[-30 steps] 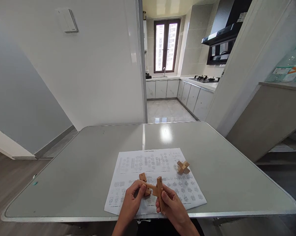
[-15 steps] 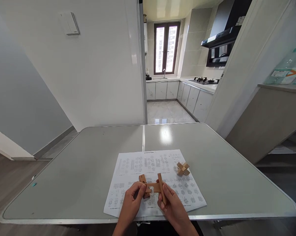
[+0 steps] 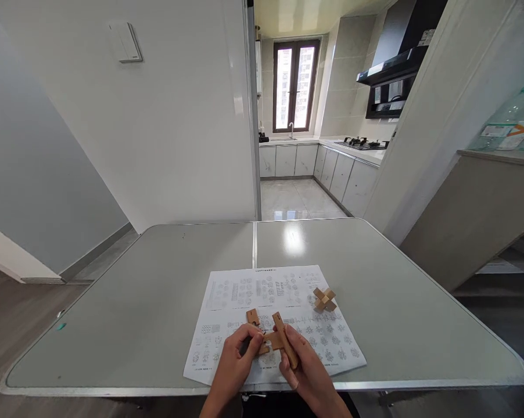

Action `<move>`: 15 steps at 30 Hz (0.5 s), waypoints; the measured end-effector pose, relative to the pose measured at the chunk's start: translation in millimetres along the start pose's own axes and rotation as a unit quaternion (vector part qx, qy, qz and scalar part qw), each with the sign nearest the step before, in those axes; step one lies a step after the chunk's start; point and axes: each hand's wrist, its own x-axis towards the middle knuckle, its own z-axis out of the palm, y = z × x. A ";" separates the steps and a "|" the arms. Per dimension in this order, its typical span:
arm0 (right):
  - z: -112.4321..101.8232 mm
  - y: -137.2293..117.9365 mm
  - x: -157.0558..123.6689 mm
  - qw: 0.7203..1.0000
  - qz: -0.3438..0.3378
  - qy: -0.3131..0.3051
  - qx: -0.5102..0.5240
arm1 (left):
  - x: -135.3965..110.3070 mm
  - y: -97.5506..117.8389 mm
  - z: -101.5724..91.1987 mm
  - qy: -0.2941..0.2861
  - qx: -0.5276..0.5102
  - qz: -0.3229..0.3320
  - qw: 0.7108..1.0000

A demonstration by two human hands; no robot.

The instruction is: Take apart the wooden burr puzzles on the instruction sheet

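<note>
Both my hands hold a set of interlocked wooden puzzle sticks (image 3: pixel 276 339) just above a printed instruction sheet (image 3: pixel 271 296). My left hand (image 3: pixel 233 366) pinches the left end, where a short block (image 3: pixel 252 317) stands up. My right hand (image 3: pixel 303 371) grips a longer stick that slants down to the right. A small assembled wooden burr puzzle (image 3: pixel 324 298) lies on the sheet to the right, apart from both hands.
The sheet lies near the front edge of a grey folding table (image 3: pixel 157 302) with a metal rim. A white wall (image 3: pixel 179 128) stands behind the table. A kitchen doorway opens beyond it, and a counter (image 3: pixel 484 197) stands at the right.
The stick in my right hand has tilted from upright to slanting down to the right. The pieces have sunk slightly closer to the sheet. The small puzzle has not moved.
</note>
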 end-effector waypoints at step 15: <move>-0.8 6.3 -8.8 0.998 -0.033 0.036 -0.035 | -0.8 -4.3 -0.4 -0.037 -0.011 0.025 0.999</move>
